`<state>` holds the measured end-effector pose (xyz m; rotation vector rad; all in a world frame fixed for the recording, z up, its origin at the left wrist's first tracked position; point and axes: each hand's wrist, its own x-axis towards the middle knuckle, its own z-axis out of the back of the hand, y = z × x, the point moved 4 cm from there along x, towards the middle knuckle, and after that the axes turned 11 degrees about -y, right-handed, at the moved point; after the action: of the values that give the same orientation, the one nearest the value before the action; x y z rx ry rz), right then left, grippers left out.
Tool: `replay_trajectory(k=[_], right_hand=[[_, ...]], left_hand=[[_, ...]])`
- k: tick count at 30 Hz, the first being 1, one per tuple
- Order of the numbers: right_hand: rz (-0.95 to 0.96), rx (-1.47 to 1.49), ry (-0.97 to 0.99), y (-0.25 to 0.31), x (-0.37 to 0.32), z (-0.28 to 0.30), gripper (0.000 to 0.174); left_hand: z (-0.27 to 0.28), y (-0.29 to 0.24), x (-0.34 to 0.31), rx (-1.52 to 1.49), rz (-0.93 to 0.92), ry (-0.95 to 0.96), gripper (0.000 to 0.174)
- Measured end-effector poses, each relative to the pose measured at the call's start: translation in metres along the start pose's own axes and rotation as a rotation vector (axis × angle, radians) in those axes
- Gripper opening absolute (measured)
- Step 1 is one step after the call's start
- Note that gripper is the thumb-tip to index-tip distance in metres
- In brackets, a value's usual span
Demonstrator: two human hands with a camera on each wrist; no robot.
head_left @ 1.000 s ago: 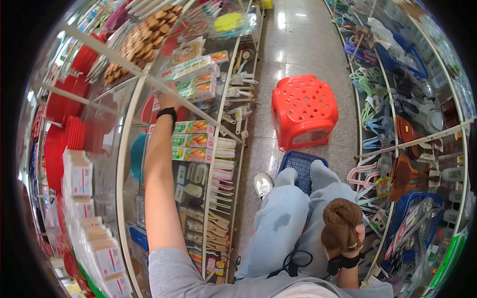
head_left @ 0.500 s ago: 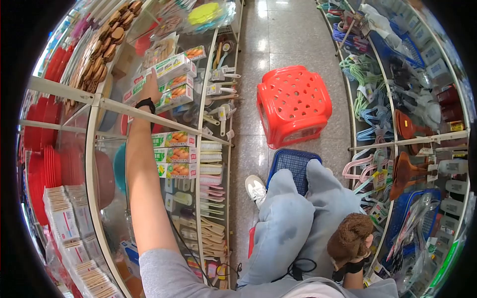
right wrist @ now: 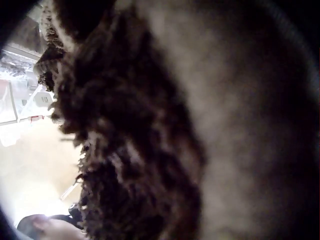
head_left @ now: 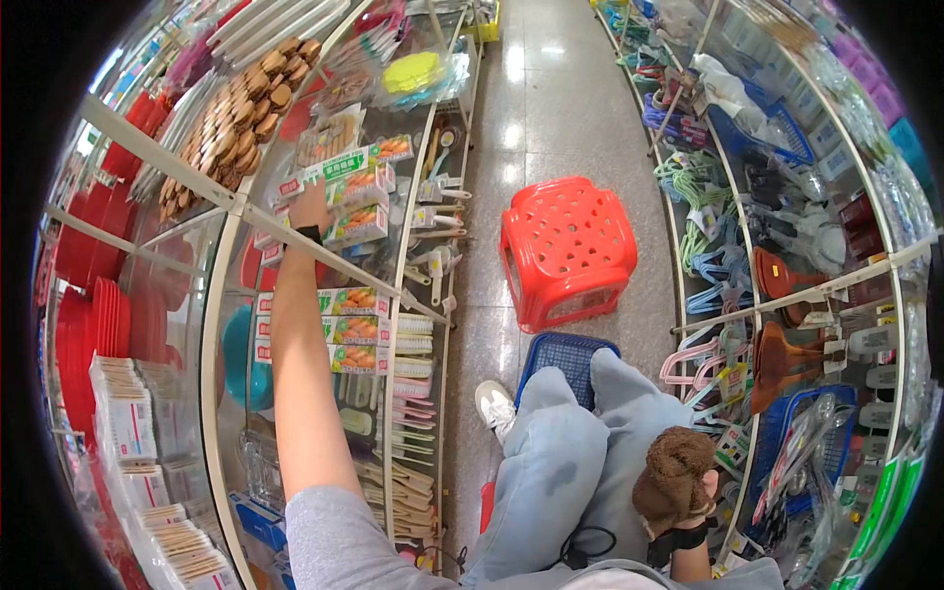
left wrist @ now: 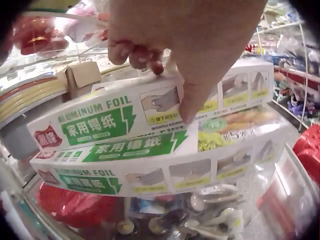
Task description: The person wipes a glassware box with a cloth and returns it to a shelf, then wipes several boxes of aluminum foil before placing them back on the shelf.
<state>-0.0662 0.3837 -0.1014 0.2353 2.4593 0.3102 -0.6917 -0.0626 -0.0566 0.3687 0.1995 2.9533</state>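
Note:
My left hand (head_left: 311, 208) reaches into the left shelf and grips the top aluminum foil box (left wrist: 95, 122). In the left wrist view its thumb presses the printed long side while the other fingers curl over the far edge. Directly below lies a second foil box (left wrist: 90, 181), overlapped by the top one. Over my right thigh, my right hand (head_left: 710, 482) holds a bundle of fuzzy brown fabric (head_left: 678, 467), which hides most of the fingers. The same brown pile fills much of the right wrist view, dark and blurred.
More foil boxes (head_left: 349, 329) are stacked nearer me behind a white shelf rail (head_left: 324, 254). A red plastic stool (head_left: 570, 246) stands in the aisle, with a blue basket (head_left: 560, 352) by my feet. Hangers (head_left: 698, 226) and spatulas (head_left: 782, 344) fill the right shelf.
My left hand has taken hold of the top foil box, and its green-lettered side now tilts toward the head camera. The right hand still holds the brown fabric over my thigh.

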Motion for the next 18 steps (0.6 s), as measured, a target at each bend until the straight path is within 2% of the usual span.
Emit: replay_trajectory(k=[3, 4, 7, 9, 11, 12, 14, 18], right_hand=[[-0.034, 0.015, -0.070, -0.002, 0.001, 0.007, 0.068], [-0.042, 0.008, -0.074, -0.003, 0.002, 0.010, 0.068], [-0.028, -0.060, -0.036, -0.001, 0.006, 0.017, 0.067], [0.011, -0.079, -0.060, -0.005, 0.007, 0.013, 0.067], [-0.062, -0.028, 0.038, -0.010, 0.007, -0.003, 0.066], [-0.099, -0.005, 0.091, -0.012, 0.006, -0.012, 0.065], [-0.117, 0.005, 0.131, -0.015, 0.002, -0.025, 0.063], [-0.132, -0.016, 0.155, -0.020, 0.000, -0.028, 0.061]], left_hand=[[0.011, -0.008, -0.016, 0.239, -0.173, -0.162, 0.070], [0.012, -0.006, -0.017, 0.190, -0.233, -0.195, 0.060], [0.016, 0.001, -0.020, 0.100, -0.187, -0.107, 0.054], [0.021, 0.011, -0.021, 0.102, -0.184, -0.172, 0.049], [0.004, 0.038, -0.009, 0.078, -0.134, -0.221, 0.047], [0.012, 0.045, -0.015, -0.058, -0.090, -0.307, 0.045], [0.033, 0.052, -0.040, -0.220, -0.039, -0.430, 0.041], [0.072, 0.058, -0.098, -0.349, -0.044, -0.446, 0.032]])
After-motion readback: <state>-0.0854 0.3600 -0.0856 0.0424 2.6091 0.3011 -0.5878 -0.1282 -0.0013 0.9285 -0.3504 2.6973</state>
